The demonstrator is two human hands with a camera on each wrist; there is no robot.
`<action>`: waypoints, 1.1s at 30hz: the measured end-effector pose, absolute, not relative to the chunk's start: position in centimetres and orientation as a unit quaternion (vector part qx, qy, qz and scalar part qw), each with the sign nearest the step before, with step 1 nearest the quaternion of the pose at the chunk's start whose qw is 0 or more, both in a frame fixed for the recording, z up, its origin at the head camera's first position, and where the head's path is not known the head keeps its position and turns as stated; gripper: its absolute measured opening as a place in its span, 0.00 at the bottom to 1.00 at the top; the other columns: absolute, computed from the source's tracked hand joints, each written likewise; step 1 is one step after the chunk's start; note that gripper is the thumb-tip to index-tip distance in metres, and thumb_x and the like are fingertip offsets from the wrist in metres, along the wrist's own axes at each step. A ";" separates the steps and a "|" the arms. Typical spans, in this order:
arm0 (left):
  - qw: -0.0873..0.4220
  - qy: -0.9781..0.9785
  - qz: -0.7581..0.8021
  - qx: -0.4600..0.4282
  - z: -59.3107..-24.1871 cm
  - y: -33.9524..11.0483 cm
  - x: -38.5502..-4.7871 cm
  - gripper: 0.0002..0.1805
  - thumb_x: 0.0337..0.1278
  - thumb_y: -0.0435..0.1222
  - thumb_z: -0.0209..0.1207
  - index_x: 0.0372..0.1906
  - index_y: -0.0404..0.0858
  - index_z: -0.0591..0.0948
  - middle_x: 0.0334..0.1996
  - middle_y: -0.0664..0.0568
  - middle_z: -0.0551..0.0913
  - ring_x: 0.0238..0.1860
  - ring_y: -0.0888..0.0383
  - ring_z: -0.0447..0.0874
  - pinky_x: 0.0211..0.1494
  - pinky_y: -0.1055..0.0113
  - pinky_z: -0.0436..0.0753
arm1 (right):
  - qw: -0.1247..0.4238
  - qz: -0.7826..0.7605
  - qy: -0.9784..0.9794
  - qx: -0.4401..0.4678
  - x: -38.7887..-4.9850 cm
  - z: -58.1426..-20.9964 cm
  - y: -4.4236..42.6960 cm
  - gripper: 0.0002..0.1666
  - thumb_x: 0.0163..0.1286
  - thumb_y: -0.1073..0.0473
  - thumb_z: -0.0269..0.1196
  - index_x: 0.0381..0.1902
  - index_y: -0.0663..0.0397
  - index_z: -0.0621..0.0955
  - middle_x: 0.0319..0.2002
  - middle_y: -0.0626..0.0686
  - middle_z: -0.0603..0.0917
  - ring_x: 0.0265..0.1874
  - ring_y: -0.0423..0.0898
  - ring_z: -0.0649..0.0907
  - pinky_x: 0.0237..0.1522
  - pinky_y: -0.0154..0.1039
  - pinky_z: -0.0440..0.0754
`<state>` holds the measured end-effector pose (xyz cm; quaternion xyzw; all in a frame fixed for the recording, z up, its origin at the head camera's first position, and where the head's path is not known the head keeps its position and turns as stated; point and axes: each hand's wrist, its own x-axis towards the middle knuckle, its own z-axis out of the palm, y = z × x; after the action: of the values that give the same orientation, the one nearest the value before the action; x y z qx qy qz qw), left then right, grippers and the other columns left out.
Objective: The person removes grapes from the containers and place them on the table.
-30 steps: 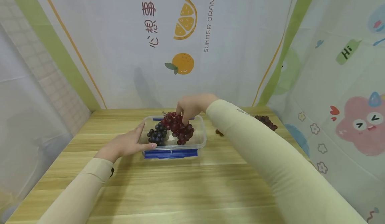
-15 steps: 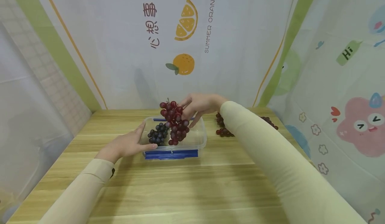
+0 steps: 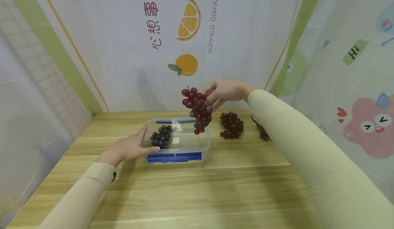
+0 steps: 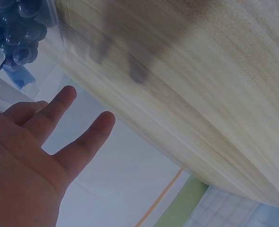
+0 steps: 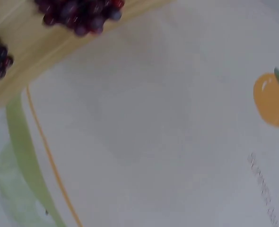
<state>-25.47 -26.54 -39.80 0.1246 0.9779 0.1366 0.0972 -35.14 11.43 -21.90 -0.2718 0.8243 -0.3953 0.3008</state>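
My right hand [image 3: 226, 91] holds a bunch of red grapes [image 3: 197, 107] by its right side, in the air above the right end of a clear plastic container [image 3: 191, 136] with blue latches. My left hand [image 3: 130, 146] rests against the container's left end, thumb along the front rim. Its fingers look fairly straight in the left wrist view, where the hand [image 4: 40, 156] is seen near the dark grapes [image 4: 16, 35]. A bunch of dark blue grapes [image 3: 161, 136] lies inside the container at the left. The right hand is outside its own wrist view.
A second bunch of red grapes [image 3: 232, 125] lies on the wooden table [image 3: 184, 191] right of the container. Farther right is another dark bunch [image 3: 262, 132], partly hidden by the right sleeve [image 3: 286, 136]. A printed curtain [image 3: 123, 51] hangs behind the table.
The right hand has lifted the red grapes up out of the container and carried them to the right. The left hand has stayed on the container, which has not moved.
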 end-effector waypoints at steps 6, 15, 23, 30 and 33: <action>0.101 0.977 0.137 0.126 -39.6 -26.4 -25.4 0.70 0.64 0.77 0.50 0.86 0.39 0.27 0.82 0.26 0.57 0.77 0.24 0.66 0.71 0.29 0.75 | 0.273 -0.378 0.847 -0.255 -34.3 -20.2 14.5 0.16 0.72 0.70 0.59 0.52 0.61 0.89 0.53 0.54 0.88 0.43 0.49 0.90 0.56 0.51 0.92; 0.097 0.979 0.134 0.122 -39.6 -26.6 -25.4 0.70 0.63 0.78 0.49 0.86 0.40 0.27 0.81 0.25 0.57 0.77 0.24 0.66 0.70 0.29 0.75 | 0.251 -0.311 0.884 -0.245 -32.8 -20.0 18.4 0.13 0.72 0.70 0.58 0.44 0.62 0.89 0.54 0.55 0.85 0.42 0.52 0.92 0.53 0.49 0.93; 0.106 0.978 0.137 0.118 -39.8 -26.5 -25.1 0.70 0.63 0.79 0.49 0.86 0.40 0.26 0.82 0.25 0.54 0.76 0.23 0.66 0.69 0.29 0.76 | 0.235 -0.345 0.892 -0.175 -31.0 -22.3 20.6 0.22 0.73 0.70 0.58 0.62 0.72 0.83 0.46 0.64 0.90 0.37 0.47 0.93 0.50 0.47 0.93; 0.096 0.977 0.143 0.123 -39.7 -26.4 -25.1 0.70 0.64 0.77 0.50 0.87 0.38 0.28 0.82 0.26 0.56 0.77 0.24 0.65 0.72 0.29 0.74 | 0.212 -0.453 0.858 -0.115 -28.6 -26.8 21.9 0.28 0.75 0.70 0.58 0.70 0.78 0.74 0.49 0.64 0.91 0.38 0.44 0.94 0.52 0.45 0.92; 0.094 0.977 0.143 0.126 -39.7 -26.2 -25.2 0.69 0.65 0.76 0.50 0.86 0.38 0.29 0.82 0.26 0.56 0.78 0.25 0.65 0.72 0.29 0.73 | 0.203 -0.479 0.850 -0.088 -27.5 -29.2 22.3 0.28 0.75 0.69 0.58 0.70 0.75 0.75 0.45 0.62 0.92 0.37 0.44 0.94 0.52 0.43 0.93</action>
<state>-25.15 -26.25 -39.71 0.1257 0.9773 0.1427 0.0935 -27.46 22.33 -29.22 -0.0878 0.8496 -0.4785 0.2035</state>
